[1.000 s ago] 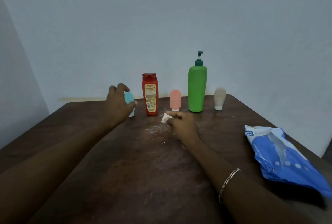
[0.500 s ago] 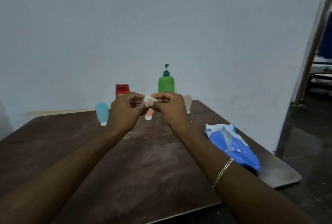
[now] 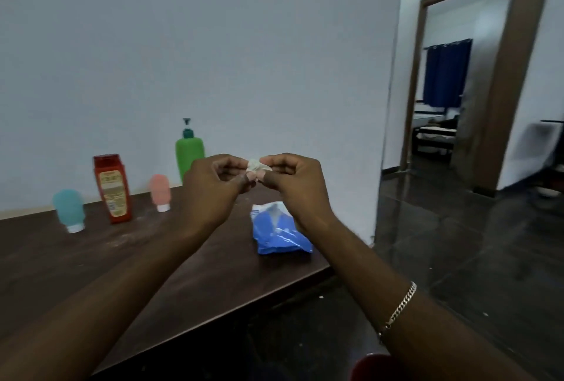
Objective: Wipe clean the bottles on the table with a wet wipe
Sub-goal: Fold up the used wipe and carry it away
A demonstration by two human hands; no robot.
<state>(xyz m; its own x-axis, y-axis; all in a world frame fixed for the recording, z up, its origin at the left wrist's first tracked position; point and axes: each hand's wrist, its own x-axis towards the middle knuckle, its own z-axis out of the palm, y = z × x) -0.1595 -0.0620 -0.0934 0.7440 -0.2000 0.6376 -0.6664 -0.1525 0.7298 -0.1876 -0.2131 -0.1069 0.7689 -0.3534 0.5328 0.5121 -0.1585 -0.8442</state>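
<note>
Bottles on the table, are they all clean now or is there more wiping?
Done: cannot tell; the bottles look neither dirty nor freshly wiped from here. In hand: the left hand and right hand pinch a crumpled wipe in the air, touching no bottle. Left: possibly the teal bottle, red bottle, pink bottle and green pump bottle, all standing on the table.

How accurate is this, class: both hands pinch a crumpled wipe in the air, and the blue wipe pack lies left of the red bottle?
One slip: in the head view the blue wipe pack lies right of the red bottle, not left. The left hand and right hand do pinch the crumpled wipe in the air.
</note>
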